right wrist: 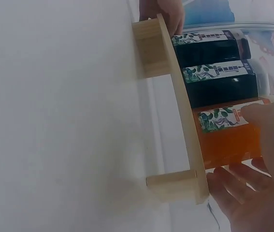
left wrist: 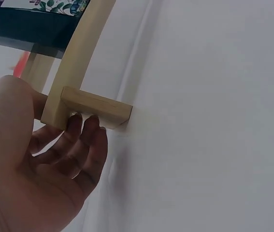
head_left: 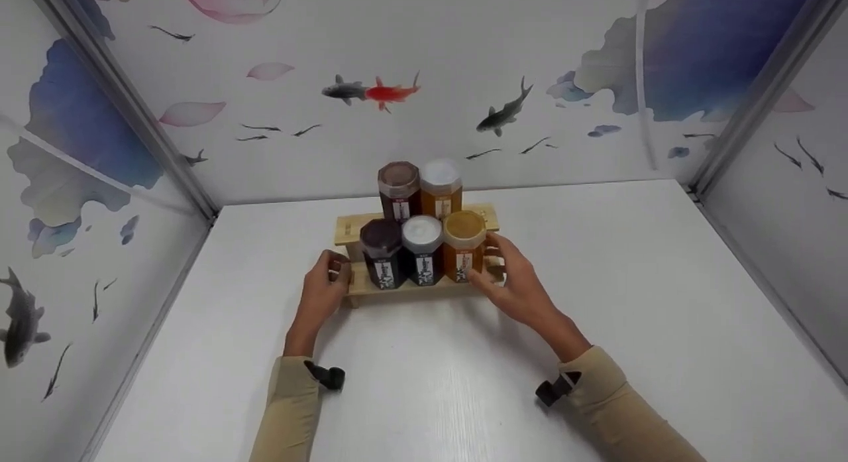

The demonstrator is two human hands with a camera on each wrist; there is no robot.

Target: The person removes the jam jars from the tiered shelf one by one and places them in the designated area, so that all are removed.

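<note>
A two-step wooden rack (head_left: 361,281) stands on the white table with hexagonal jars on it. On the lower step are a dark jar with a dark lid (head_left: 383,256), a dark jar with a white lid (head_left: 423,253) and an orange jar (head_left: 464,250). My left hand (head_left: 324,280) grips the left end of the lower step, fingers curled under the board (left wrist: 74,63) beside its short leg. The right hand (head_left: 520,286) holds the orange jar at the right end, its thumb on the label (right wrist: 219,118) and its fingers around the side.
On the upper step stand a brown-lidded dark jar (head_left: 399,190) and a white-lidded amber jar (head_left: 442,189). Behind the table (head_left: 411,382) rises a panel (head_left: 437,44) printed with fish and petals. Further panels close off both sides.
</note>
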